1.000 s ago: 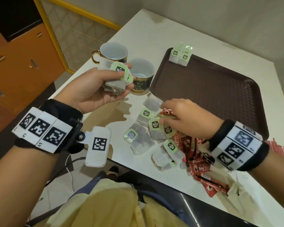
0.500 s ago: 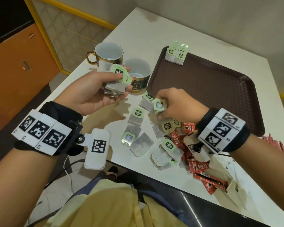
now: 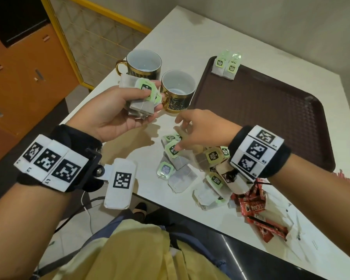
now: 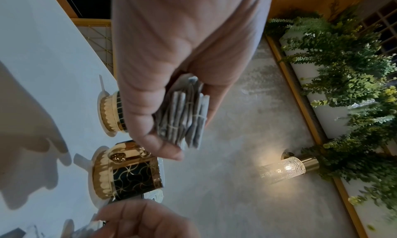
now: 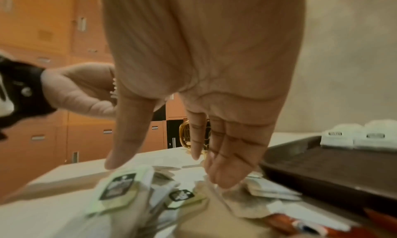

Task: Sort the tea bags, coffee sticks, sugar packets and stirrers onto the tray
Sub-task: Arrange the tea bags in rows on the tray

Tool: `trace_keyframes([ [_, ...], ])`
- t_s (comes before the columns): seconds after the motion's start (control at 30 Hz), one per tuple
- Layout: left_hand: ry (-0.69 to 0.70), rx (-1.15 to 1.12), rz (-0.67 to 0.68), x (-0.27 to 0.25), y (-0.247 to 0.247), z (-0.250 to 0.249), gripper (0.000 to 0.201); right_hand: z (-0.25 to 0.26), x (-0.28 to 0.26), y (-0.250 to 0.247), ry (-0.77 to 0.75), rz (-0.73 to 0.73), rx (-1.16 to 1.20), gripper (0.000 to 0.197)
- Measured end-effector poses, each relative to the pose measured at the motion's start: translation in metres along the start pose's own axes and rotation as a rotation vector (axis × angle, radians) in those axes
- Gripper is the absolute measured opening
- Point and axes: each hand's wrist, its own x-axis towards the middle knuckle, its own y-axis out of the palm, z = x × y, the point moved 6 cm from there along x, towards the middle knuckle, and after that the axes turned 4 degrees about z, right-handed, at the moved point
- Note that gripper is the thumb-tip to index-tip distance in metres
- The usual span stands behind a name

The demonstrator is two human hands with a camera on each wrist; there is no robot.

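Gripping a tea-bag stack [image 3: 140, 102] in my left hand [image 3: 111, 112]; right hand [image 3: 202, 128] fingers [image 5: 223, 156] relaxed over counter [image 3: 190, 43] bags [image 3: 173, 150].

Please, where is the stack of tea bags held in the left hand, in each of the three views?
Head: stack upper left of centre, in the left hand.
Left wrist: stack at centre, edge-on.
Right wrist: hidden behind the right hand.
Shared landmark: nearer mug.

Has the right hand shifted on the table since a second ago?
Yes. The right hand has moved away from the red coffee sticks toward the nearer mug, over the loose tea bags.
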Motion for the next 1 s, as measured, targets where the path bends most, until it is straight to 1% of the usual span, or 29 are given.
trace_keyframes([
  [0.07, 0.003, -0.002, -0.009, 0.0, -0.002, -0.001, 0.03, 0.002, 0.002, 0.003, 0.013, 0.019, -0.034, 0.074],
  [0.23, -0.001, 0.007, 0.006, 0.003, -0.001, -0.001, 0.031, 0.008, 0.012, 0.018, 0.055, 0.044, -0.15, 0.057],
  [0.33, -0.001, 0.008, 0.009, 0.005, 0.001, -0.002, 0.031, 0.01, 0.016, 0.019, 0.042, 0.072, -0.119, 0.047],
  [0.43, -0.005, 0.007, 0.013, 0.005, 0.0, -0.004, 0.03, 0.008, 0.014, 0.013, 0.031, 0.044, -0.02, 0.038],
  [0.5, -0.008, 0.013, 0.012, 0.006, -0.001, -0.004, 0.03, 0.003, 0.012, 0.008, 0.033, 0.014, 0.055, 0.039],
  [0.67, -0.02, 0.008, 0.0, 0.008, -0.001, -0.003, 0.031, -0.008, 0.002, 0.004, 0.038, 0.008, 0.191, 0.057],
  [0.77, -0.03, 0.011, -0.003, 0.008, 0.002, -0.001, 0.03, -0.017, -0.002, 0.002, 0.053, -0.022, 0.252, 0.06],
  [0.87, -0.037, 0.017, -0.007, 0.008, 0.007, 0.0, 0.029, -0.022, -0.008, 0.001, 0.086, -0.072, 0.219, 0.057],
  [1.0, -0.044, 0.009, -0.013, 0.009, 0.01, 0.0, 0.031, -0.015, -0.018, -0.005, 0.085, -0.147, 0.11, 0.04],
])
